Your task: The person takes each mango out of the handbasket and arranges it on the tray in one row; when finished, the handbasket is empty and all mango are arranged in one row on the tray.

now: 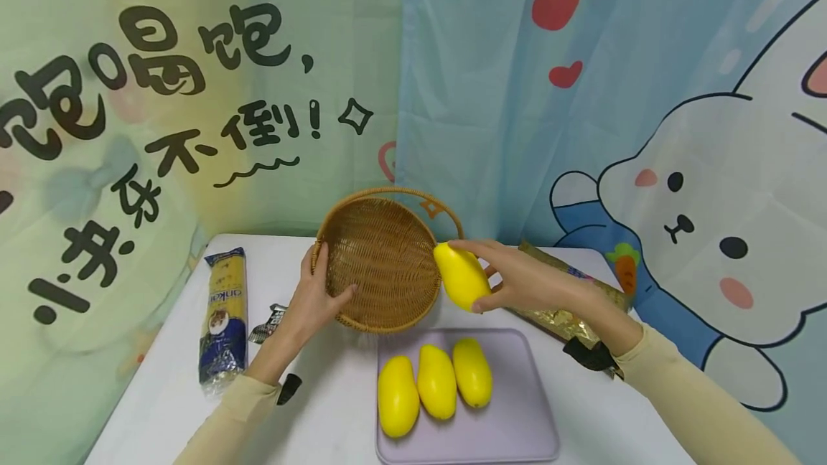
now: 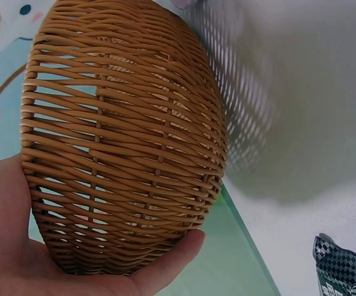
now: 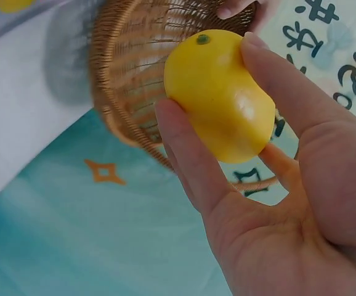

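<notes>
A round wicker basket with a hoop handle is tilted so that its hollow inside faces the head camera. My left hand grips its left rim; the left wrist view shows the woven outside of the basket and its shadow on the tabletop. Between the fingers and thumb of my right hand is a yellow mango, held at the basket's right rim. In the right wrist view this mango shows a small green stem spot and overlaps the basket opening. Three more yellow mangoes lie side by side on a tray.
The pale purple tray sits on the white table in front of the basket. A blue and yellow packet lies at the left, near a small checkered wrapper. A gold package lies under the right forearm. Printed curtains hang behind.
</notes>
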The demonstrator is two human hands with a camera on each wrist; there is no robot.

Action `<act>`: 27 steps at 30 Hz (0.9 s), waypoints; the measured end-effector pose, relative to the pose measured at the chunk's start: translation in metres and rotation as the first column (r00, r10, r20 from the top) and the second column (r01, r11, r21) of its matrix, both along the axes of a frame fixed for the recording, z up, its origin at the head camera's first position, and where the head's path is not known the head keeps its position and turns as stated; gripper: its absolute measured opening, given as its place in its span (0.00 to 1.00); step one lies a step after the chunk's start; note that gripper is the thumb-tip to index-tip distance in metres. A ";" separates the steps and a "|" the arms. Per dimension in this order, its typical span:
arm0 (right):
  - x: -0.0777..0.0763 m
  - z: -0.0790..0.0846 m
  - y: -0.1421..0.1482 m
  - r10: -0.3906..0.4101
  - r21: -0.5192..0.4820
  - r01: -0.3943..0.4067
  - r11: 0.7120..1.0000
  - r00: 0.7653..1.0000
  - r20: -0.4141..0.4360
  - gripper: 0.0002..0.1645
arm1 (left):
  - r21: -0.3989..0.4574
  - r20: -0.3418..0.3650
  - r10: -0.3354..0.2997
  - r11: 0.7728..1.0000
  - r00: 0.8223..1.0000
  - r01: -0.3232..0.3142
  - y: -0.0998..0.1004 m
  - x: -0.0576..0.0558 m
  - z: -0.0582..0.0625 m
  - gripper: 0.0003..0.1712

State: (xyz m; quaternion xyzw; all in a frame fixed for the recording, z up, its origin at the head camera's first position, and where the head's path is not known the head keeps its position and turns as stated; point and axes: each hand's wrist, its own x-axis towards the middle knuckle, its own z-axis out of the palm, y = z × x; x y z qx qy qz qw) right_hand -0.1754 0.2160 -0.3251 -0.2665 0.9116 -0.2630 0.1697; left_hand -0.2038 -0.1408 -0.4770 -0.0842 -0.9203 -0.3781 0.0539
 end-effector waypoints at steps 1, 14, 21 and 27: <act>0.002 -0.002 0.006 -0.012 0.002 0.012 1.000 1.000 0.005 0.58 | 0.000 0.004 -0.003 1.000 1.000 0.003 0.000 0.000 0.000 0.60; 0.030 -0.060 0.074 -0.118 -0.086 0.133 0.987 0.979 0.165 0.57 | -0.004 0.045 0.010 1.000 0.999 -0.010 0.000 0.002 0.001 0.60; 0.036 -0.096 0.087 -0.122 -0.103 0.147 0.984 0.968 0.217 0.56 | -0.001 0.053 0.016 1.000 0.998 -0.016 0.000 0.002 0.003 0.60; 0.042 -0.116 0.090 -0.158 -0.100 0.197 0.975 0.938 0.309 0.56 | 0.004 0.048 0.018 1.000 0.999 -0.019 0.001 0.002 0.003 0.60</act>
